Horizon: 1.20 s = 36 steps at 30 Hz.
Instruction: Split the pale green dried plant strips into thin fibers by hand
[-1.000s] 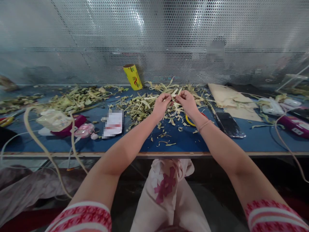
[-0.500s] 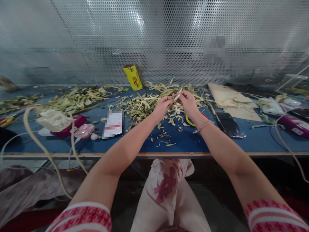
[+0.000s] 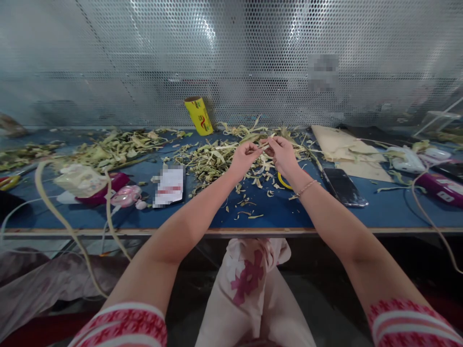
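My left hand (image 3: 245, 159) and my right hand (image 3: 282, 154) meet above the blue table (image 3: 282, 207), fingertips pinched together on a thin pale leaf strip (image 3: 265, 143). Below and behind them lies a heap of cut pale-green leaf scraps (image 3: 213, 156). A yellow ring (image 3: 282, 183) rests on the table just under my right wrist, partly hidden by it. My right wrist wears a thin bracelet.
A yellow roll (image 3: 199, 114) leans on the perforated metal wall. A black phone (image 3: 343, 185) and tan paper (image 3: 343, 147) lie to the right, a white card (image 3: 169, 185) and pink items (image 3: 126, 194) to the left. More leaf scraps (image 3: 115, 144) and long strips cover the left side.
The strip between my fingers has tilted from upright to nearly level, and my left fingers have shifted along it. My arms have stayed where they were.
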Tool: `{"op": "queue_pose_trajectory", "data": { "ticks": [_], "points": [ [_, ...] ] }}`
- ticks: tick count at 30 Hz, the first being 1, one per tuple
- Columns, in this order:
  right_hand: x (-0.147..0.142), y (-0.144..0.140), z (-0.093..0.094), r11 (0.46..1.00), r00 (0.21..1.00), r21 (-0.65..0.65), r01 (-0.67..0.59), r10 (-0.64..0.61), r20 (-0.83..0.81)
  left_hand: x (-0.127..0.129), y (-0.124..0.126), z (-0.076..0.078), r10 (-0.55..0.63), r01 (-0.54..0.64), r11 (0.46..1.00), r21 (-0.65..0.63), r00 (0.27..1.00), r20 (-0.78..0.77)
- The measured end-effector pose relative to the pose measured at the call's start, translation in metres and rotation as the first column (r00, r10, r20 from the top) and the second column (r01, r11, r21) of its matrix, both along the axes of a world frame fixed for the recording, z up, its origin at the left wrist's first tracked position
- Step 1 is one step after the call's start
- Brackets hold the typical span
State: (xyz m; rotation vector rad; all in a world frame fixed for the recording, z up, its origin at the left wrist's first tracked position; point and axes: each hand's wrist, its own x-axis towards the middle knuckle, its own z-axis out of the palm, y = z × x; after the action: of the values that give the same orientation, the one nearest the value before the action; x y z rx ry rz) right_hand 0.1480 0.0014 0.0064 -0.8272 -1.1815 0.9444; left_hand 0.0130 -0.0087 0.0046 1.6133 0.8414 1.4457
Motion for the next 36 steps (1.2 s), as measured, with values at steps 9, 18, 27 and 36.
{"op": "queue_pose_trajectory", "data": {
  "ticks": [9,18,27,36],
  "points": [
    [0.001,-0.011,0.005,0.996,0.996,0.003,-0.087,0.087,-0.007,-0.002,0.004,-0.003,-0.022,0.029,0.999,-0.043,0.987,0.157],
    [0.010,-0.007,0.005,0.976,0.944,0.217,-0.005,-0.067,0.324,-0.002,-0.003,0.007,-0.034,0.086,0.977,-0.197,0.966,0.255],
    [0.024,-0.016,0.016,0.797,0.600,0.602,-0.042,-0.462,0.653,-0.003,-0.001,0.003,-0.075,0.125,0.975,-0.187,0.965,0.252],
    [0.019,-0.014,0.013,0.832,0.664,0.547,-0.088,-0.361,0.655,-0.002,-0.002,0.001,-0.105,0.150,0.970,-0.190,0.967,0.232]
  ]
}}
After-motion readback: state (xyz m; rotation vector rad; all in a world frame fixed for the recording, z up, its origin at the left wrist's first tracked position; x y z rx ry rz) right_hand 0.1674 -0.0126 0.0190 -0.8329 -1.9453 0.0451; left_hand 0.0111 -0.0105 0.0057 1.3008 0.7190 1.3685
